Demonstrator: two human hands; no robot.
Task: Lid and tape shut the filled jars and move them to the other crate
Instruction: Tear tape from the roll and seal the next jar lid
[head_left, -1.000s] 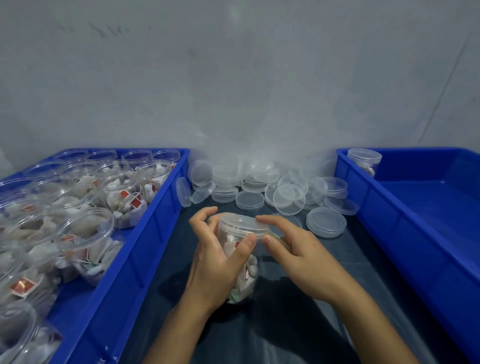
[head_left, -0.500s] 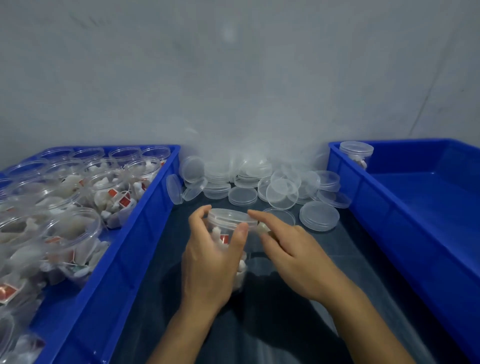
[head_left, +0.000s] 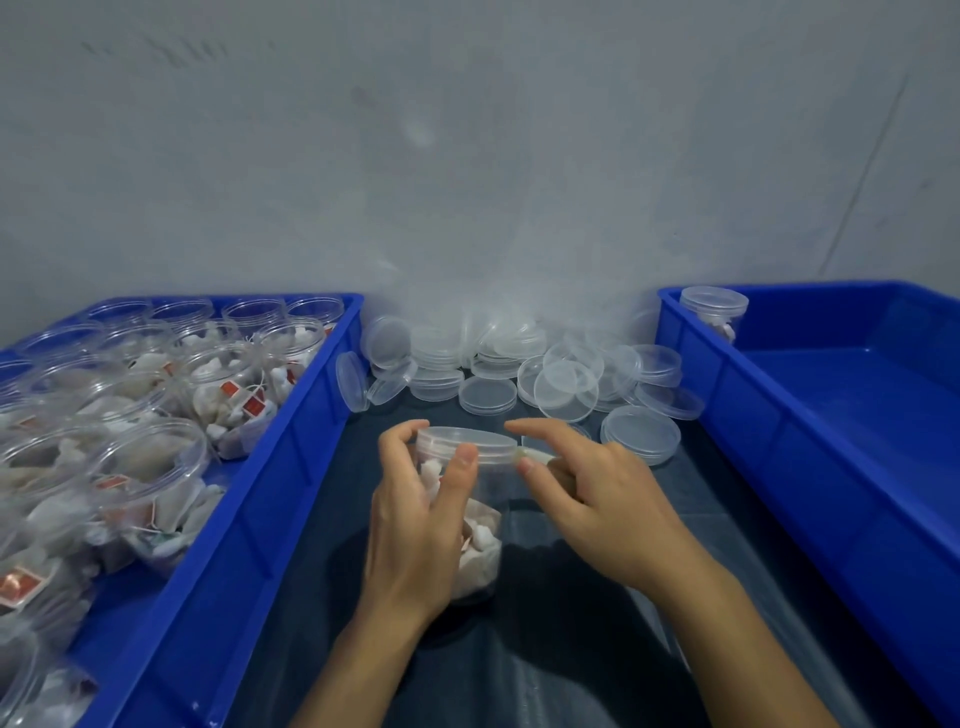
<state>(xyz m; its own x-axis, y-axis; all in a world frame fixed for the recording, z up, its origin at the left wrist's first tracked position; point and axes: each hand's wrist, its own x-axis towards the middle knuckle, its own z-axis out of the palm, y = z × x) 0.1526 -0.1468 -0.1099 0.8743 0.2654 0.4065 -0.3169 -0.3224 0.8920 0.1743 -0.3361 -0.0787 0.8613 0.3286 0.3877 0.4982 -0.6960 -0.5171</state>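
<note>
Two hands meet over one filled jar (head_left: 480, 540) that stands upright on the dark table (head_left: 571, 675), midway between the two blue crates. My left hand (head_left: 415, 525) wraps its clear wall, thumb and fingers curled up to the lid (head_left: 467, 444) already seated on top. My right hand (head_left: 597, 499) is just beside the lid's right edge, its thumb and bent fingers pinching a pale strip of tape (head_left: 535, 456) that touches the rim, the forefinger stretched out above it. Along the table's far edge lies a heap of loose lids (head_left: 524, 371). Open filled jars (head_left: 156, 415) crowd the left crate (head_left: 249, 519). At the right crate's (head_left: 831, 441) far left corner stands one lidded jar (head_left: 714, 312).
</note>
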